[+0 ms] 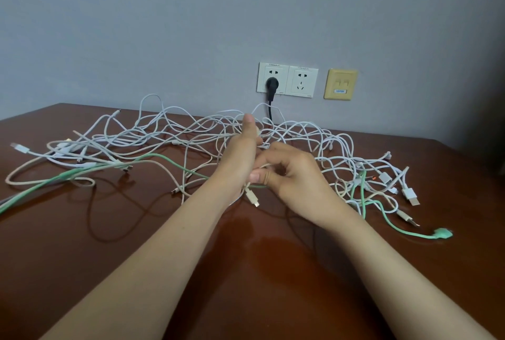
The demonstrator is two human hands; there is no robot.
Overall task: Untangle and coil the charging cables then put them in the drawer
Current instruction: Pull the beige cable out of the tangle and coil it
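Both hands are close together, mid table, right in front of me. My left hand (241, 153) has its thumb up and fingers curled on the beige cable (250, 196). My right hand (292, 175) is just beside it, a bit lower, pinching the same cable btw thumb and fingers, I think. The cable's short end w/ its plug hangs down under the hands, just over the table (246, 271). The rest runs away from me into the big tangle (191, 134), which lies past the hands and spreads left to right. So the mess is long side to side, and the free end points back at me. Right hand is nearer that end. A green cable (442, 233) passes low by the hands and may snag. My guess for next: pull the end toward me. No drawer or box in view, so nothing is put away yet. Wall sockets (303, 81) w/ a black plug (272, 84) sit behind.
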